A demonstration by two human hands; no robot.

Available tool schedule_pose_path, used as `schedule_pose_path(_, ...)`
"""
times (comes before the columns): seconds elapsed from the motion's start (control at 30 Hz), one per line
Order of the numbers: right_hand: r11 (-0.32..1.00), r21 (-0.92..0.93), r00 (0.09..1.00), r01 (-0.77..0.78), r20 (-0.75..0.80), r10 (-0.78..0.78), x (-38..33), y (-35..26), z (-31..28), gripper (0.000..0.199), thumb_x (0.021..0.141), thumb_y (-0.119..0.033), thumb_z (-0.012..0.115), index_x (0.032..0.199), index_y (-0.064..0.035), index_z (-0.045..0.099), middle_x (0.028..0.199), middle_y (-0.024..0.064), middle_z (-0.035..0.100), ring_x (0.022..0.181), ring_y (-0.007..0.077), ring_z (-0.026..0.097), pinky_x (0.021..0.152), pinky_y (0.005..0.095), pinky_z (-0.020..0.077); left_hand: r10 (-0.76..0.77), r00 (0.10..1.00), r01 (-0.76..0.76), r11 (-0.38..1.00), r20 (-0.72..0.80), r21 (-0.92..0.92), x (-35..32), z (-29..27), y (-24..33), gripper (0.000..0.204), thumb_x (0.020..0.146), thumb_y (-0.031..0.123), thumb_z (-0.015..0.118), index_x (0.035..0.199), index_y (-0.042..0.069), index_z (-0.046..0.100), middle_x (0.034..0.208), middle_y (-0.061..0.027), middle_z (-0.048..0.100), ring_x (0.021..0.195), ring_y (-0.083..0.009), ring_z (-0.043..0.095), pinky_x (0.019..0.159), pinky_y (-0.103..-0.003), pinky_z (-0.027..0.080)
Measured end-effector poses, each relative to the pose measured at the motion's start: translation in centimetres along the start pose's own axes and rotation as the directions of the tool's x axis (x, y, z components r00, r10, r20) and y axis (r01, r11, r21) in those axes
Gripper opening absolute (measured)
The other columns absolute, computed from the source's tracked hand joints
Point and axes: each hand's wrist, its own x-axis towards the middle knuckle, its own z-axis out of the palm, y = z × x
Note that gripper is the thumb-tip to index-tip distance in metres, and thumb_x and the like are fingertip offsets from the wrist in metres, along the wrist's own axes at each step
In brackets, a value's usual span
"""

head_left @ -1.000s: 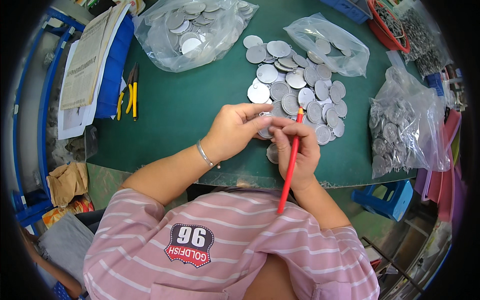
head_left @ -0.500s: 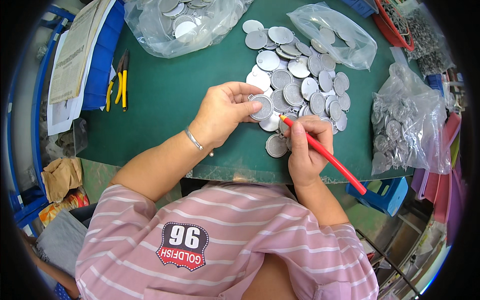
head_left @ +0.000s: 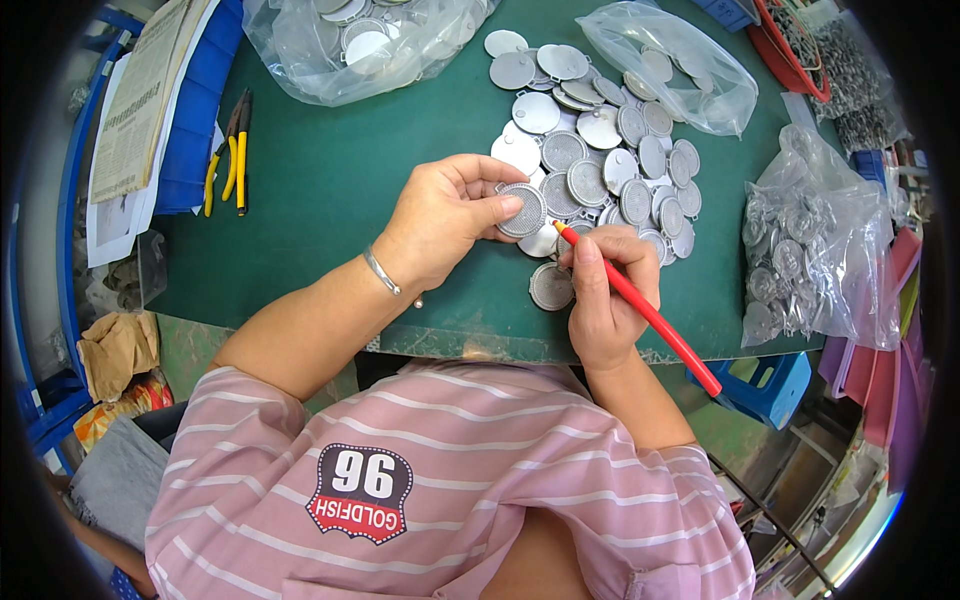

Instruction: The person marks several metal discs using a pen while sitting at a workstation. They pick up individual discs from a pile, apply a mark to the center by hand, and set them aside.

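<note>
My left hand (head_left: pixel 440 218) pinches a round grey metal disc (head_left: pixel 521 212) by its edge, between thumb and fingers. The disc has a textured face inside a raised rim and small lugs on its edge. In my right hand (head_left: pixel 612 290) is a red pencil-shaped stick (head_left: pixel 665 335), held like a pen, its yellowish tip close to the disc's right edge. Whether the tip touches the disc I cannot tell. Beyond both hands spreads a pile of similar metal discs (head_left: pixel 587 182), some textured side up and some smooth. One loose disc (head_left: pixel 551 287) lies just left of my right hand.
A clear bag of discs (head_left: pixel 350 75) lies at the far left; another clear bag (head_left: pixel 720 90) lies beyond the pile. Yellow-handled pliers (head_left: pixel 240 165) rest beside a blue bin (head_left: pixel 200 130). A bag of metal parts (head_left: pixel 800 250) and a red basket (head_left: pixel 790 50) are on the right.
The stick's tip has moved slightly left and up, nearer the held disc's edge. My left hand keeps the same disc in nearly the same place.
</note>
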Motion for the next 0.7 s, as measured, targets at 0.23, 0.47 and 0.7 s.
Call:
schedule_pose_path(0.23, 0.999, -0.043, 1.000, 0.021, 0.006, -0.021, 0.02, 0.21, -0.06, 0.010, 0.080, 0.001, 0.061, 0.081, 0.0001, 0.051, 0.073, 0.0104, 0.057, 0.063, 0.0178, 0.052, 0.057, 0.0270, 0.0417, 0.001, 1.000, -0.001, 0.999, 0.002, 0.038, -0.10, 0.10, 0.17, 0.022, 0.079, 0.003, 0.062, 0.101, 0.000, 0.059, 0.086, -0.0058, 0.063, 0.072, -0.0092, 0.059, 0.062, -0.020, 0.048)
schedule_pose_path(0.47, 0.997, -0.069, 0.999, 0.039, 0.009, -0.038, 0.08, 0.27, 0.02, 0.009, 0.079, 0.001, 0.061, 0.082, 0.0000, 0.052, 0.073, 0.0097, 0.058, 0.063, 0.0180, 0.052, 0.059, 0.0272, 0.0422, 0.001, 1.000, -0.002, 0.999, 0.016, 0.044, -0.17, 0.15, 0.27, 0.021, 0.078, 0.002, 0.062, 0.100, 0.001, 0.059, 0.086, -0.0049, 0.063, 0.072, -0.0082, 0.057, 0.063, -0.020, 0.047)
schedule_pose_path(0.7, 0.999, -0.038, 1.000, 0.013, 0.003, -0.013, 0.11, 0.12, 0.18, 0.008, 0.080, 0.001, 0.060, 0.082, -0.0002, 0.052, 0.072, 0.0090, 0.058, 0.065, 0.0182, 0.052, 0.060, 0.0274, 0.0419, 0.012, 1.000, -0.014, 0.998, 0.020, 0.056, -0.19, 0.22, 0.27, 0.020, 0.078, 0.001, 0.062, 0.098, 0.001, 0.060, 0.085, -0.0045, 0.063, 0.072, -0.0080, 0.057, 0.064, -0.020, 0.047)
